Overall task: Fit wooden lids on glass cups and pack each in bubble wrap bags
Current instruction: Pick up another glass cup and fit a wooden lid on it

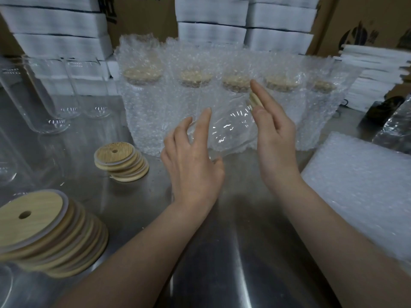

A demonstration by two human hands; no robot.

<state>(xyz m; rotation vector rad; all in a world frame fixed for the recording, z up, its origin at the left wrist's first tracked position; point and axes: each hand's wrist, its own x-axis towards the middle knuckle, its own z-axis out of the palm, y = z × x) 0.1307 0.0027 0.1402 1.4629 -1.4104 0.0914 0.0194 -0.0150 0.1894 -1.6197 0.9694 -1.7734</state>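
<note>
Both forearms reached out from the near edge over the steel table point(222, 252). At the near left sat a slumped stack of wooden lids point(51, 232), and a smaller stack point(121, 162) lay further in. A pile of flat bubble bags point(360, 181) rested at the right.

Between the hands a glass cup point(229, 130) was held on its side above the table, its lid point(255, 101) already on the end toward the right. The left hand point(191, 161) cupped the base end, fingers spread and curled around the glass. The right hand point(275, 138) was flat and open, its palm against the lid and fingers straight. Whether that palm was pressing hard could not be told.

Behind them stood a row of five wrapped cups point(222, 103), lids showing dimly through the wrap. Bare cups point(44, 96) waited at the far left.

By my judgement the cup was rigid, smooth and breakable, and likely slippery against bare skin, with a fair weight for its size. The lid looked light and could pop off if only pushed on. The safest hold seemed to be around the barrel near the base, with the other palm keeping the lid seated while it went into a bag.
</note>
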